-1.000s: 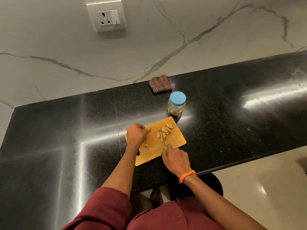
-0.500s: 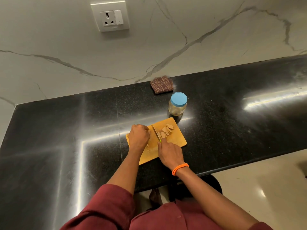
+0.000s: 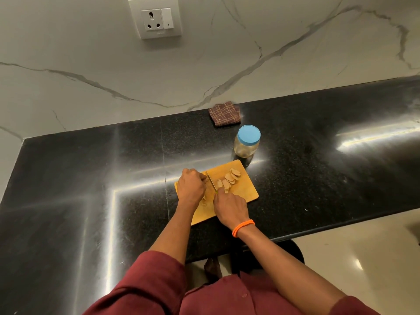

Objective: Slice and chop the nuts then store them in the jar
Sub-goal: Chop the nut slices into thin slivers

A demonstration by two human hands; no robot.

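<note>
On the wooden cutting board [image 3: 246, 192], the left hand [image 3: 190, 186] is curling over a nut beside the knife [image 3: 211, 180], whose blade is running away from the right hand [image 3: 230, 206] clamping its handle; pale, flat nut slices [image 3: 228, 179] are lying just right of the blade, near the lidded jar [image 3: 246, 143]

In front of you is a black polished stone counter [image 3: 318, 169] with bright light streaks on its surface, and behind it a white marble wall [image 3: 227, 53] with grey veins. A white socket w/ switch [image 3: 155, 17] sits on the wall at top left, and a folded brown checked cloth [image 3: 225, 114] lies at the counter's back edge, touching the wall. At bottom right you see a glossy beige floor [image 3: 363, 258] w/ small light reflections.
</note>
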